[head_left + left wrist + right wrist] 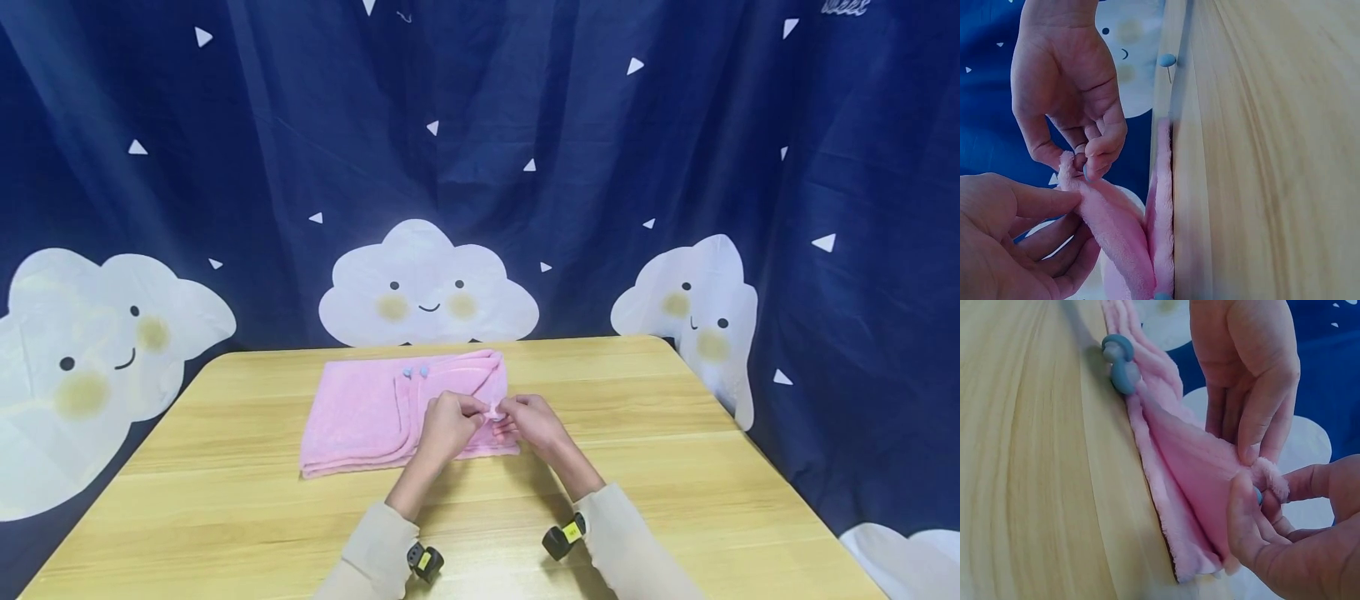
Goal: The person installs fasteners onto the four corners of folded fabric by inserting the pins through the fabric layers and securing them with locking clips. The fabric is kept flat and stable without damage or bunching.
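A soft, fuzzy pink cloth (360, 408) lies folded in a flat box shape on the smooth wood tabletop (225, 500), near its far edge and a bit left of the middle. The left hand (450, 425) pinches a raised bit at the cloth's right side. The right hand (536, 423) pinches that fuzzy edge too, with a small, round blue piece (1257, 495) by its fingers. Two blue knobs (423, 372) sit on the cloth's far part. Wood spreads wide toward the right edge.
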A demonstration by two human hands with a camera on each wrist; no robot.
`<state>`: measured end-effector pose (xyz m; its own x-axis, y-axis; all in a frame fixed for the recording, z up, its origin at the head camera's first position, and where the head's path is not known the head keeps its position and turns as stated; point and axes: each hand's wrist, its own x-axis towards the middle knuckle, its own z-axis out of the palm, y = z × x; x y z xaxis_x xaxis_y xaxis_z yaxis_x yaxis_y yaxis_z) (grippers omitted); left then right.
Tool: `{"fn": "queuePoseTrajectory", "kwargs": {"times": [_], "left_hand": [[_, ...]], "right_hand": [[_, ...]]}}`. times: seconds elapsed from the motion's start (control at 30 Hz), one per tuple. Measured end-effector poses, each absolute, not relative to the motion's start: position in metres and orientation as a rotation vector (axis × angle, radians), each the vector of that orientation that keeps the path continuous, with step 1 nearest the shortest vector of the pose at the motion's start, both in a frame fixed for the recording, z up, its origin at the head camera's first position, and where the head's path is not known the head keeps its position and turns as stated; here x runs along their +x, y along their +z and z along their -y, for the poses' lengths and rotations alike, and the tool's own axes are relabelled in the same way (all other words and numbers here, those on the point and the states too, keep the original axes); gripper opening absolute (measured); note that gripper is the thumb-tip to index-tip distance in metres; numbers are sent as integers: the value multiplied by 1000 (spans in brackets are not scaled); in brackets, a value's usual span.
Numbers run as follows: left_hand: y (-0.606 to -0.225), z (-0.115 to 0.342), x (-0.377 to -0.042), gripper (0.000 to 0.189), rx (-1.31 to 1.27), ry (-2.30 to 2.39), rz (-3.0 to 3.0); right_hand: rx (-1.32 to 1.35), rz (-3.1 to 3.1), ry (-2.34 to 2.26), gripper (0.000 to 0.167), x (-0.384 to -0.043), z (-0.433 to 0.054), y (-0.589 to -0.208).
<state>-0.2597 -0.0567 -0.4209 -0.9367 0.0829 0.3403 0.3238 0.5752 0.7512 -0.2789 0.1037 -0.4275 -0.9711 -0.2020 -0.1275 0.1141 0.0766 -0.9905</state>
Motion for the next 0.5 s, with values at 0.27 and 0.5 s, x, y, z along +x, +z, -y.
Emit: {"fn": "queuePoseTrajectory", "kwargs": {"times": [0.27,0.5], "left_hand": [[-421,56,-259,16,-329,-1271,2560],[-421,57,-260,17,-314,-1261,2547]], "right_hand": [[-47,-2125,-2032,10,-278,-104,-428],[-92,-2063,-2063,12,-278,-105,-427]]}}
